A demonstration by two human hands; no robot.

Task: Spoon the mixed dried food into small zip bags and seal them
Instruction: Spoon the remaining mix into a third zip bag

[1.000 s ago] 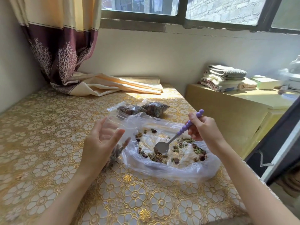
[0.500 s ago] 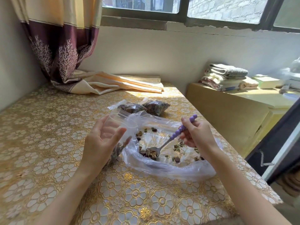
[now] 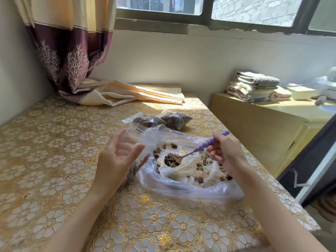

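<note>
Purple beads run along the handle of the spoon (image 3: 196,150), which your right hand (image 3: 225,153) pinches near its far end, fingers curled round it. The metal bowl of the spoon is heaped with dried food (image 3: 172,160) and hangs just above the big clear bag (image 3: 190,186), which lies spread open on the table (image 3: 54,160). More loose bits of the mix lie scattered inside that bag, mostly toward your right hand.

Your left hand (image 3: 118,160) holds the small zip bag (image 3: 140,140) upright, thumb on one side and fingers on the other, loosely curved round the plastic with its mouth open at the top. Its lower part already holds some dark mix, partly hidden behind your palm. The zip bag touches the left rim of the big bag, and the loaded spoon is near its mouth but apart from it.

Beyond the big bag lie two filled bags (image 3: 160,120), side by side and touching. A curtain (image 3: 72,51) hangs in the far left corner, its hem pooled on the table. Folded towels (image 3: 254,86) sit on a yellow cabinet (image 3: 263,128) to the right.
</note>
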